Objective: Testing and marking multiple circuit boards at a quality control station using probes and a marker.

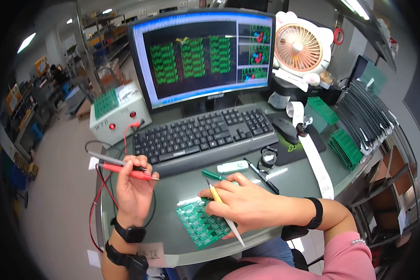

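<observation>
My left hand [134, 196] is raised left of the keyboard, fingers closed around a red test probe [123, 171] with a bare metal tip. A grey pen-shaped probe [105, 158] also passes through that hand; its far end is hidden by my fingers. Red and dark leads hang down beside the wrist. At the table's front edge lies a green circuit board [196, 226] with rows of small parts. My right hand [247, 203] rests over the board's right side, touching it. A slim yellow-and-white pen-like tool [215, 194] is gripped between its fingers, pointed end away from me.
Behind are a keyboard [205, 133], a monitor [203, 58] and a white tester box [121, 114] with red sockets. Pens, a white marker [232, 166], a black round holder [268, 158] and a mouse [284, 129] lie right. Stacked green boards [345, 147] and a paper strip [316, 165] stand beyond.
</observation>
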